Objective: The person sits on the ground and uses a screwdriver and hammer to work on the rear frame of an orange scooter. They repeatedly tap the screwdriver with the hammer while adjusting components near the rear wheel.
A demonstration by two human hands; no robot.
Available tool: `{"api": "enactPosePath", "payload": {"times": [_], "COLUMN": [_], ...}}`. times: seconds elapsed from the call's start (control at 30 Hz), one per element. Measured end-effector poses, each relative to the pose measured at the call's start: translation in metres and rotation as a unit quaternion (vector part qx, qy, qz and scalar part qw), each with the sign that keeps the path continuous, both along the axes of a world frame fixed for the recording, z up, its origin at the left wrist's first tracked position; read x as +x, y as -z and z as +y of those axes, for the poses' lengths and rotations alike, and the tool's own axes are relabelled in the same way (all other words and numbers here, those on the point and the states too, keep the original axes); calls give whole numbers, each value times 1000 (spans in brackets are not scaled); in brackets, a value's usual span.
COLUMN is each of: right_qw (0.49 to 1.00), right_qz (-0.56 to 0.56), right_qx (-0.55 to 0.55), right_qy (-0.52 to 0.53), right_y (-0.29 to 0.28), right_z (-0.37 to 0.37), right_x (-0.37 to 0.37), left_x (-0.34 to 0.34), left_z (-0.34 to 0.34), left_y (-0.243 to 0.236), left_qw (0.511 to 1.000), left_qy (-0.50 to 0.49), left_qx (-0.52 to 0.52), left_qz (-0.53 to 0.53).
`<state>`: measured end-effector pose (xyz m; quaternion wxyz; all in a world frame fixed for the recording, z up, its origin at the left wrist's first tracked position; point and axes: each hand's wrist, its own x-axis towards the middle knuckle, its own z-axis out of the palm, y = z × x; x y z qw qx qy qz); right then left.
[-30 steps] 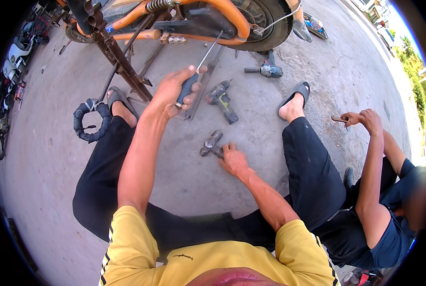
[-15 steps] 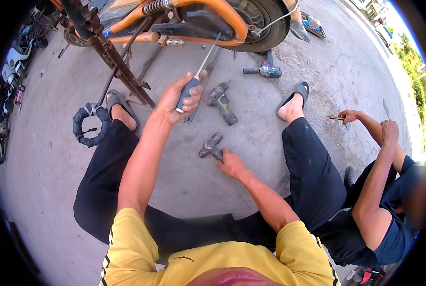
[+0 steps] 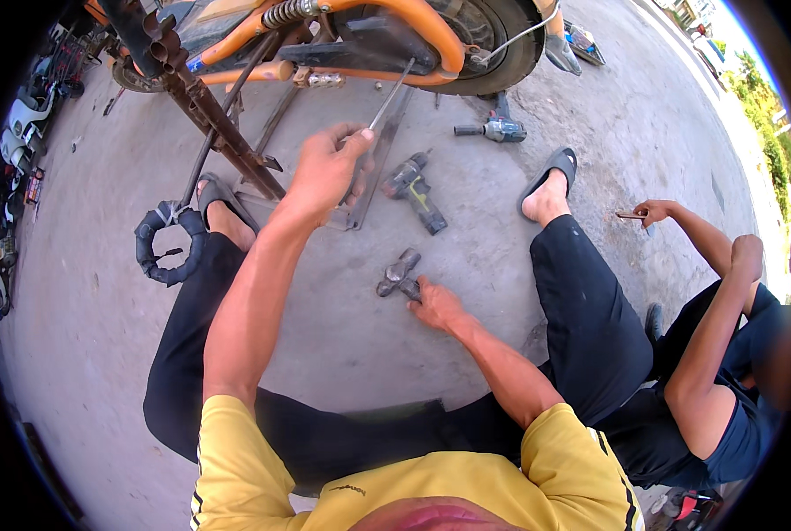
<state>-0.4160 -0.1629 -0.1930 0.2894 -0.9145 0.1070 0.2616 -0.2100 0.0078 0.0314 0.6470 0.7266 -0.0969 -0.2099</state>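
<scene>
My left hand (image 3: 331, 173) is closed around a screwdriver (image 3: 387, 99) with a long metal shaft, its tip at a dark plate (image 3: 378, 49) on the underside of an orange two-wheeler frame (image 3: 448, 44). My fingers hide most of the handle. Low in the middle, my right hand (image 3: 439, 305) is closed on the handle of a metal hammer (image 3: 398, 273), whose head rests on the concrete. Between the hands and the wheel lie a cordless drill (image 3: 417, 193) and an impact wrench (image 3: 501, 128).
A rusty steel stand (image 3: 223, 128) rises at left beside a bar with a black wrapped ring (image 3: 170, 274). At right, a co-worker (image 3: 705, 389) crouches holding a small flat item (image 3: 630, 216). A tray (image 3: 586, 44) sits near the wheel (image 3: 501, 62). Parked scooters (image 3: 19, 137) line the left.
My left hand has rotated on the screwdriver, its back now turned up over the handle. The co-worker's nearer hand has dropped from the other hand toward the knee.
</scene>
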Motion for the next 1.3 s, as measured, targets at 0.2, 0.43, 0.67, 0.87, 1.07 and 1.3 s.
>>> {"api": "enactPosePath", "payload": {"times": [0.2,0.43,0.67,0.87,1.07,1.3], "right_qw": [999,998,989,918,901,871], "right_qz": [10,3,-137,-374,-412,-455], "right_qx": [-28,-54,54,98,98,80], "right_qy": [-16,-14,14,-90,-96,-165], "right_y": [-8,-51,-113,-123,-134,-168], "right_z": [-2,1,13,20,38,44], "right_x": [5,15,-30,-36,-26,-19], "left_x": [-1,4,6,15,15,20], "left_z": [-6,-24,-32,-25,-29,-32], "left_y": [-11,8,7,3,0,6], "left_qw": [999,976,977,971,981,985], "left_qy": [48,66,64,97,92,111], "left_qx": [9,-159,-146,-159,-121,-95], "left_qz": [16,131,143,151,123,92]}}
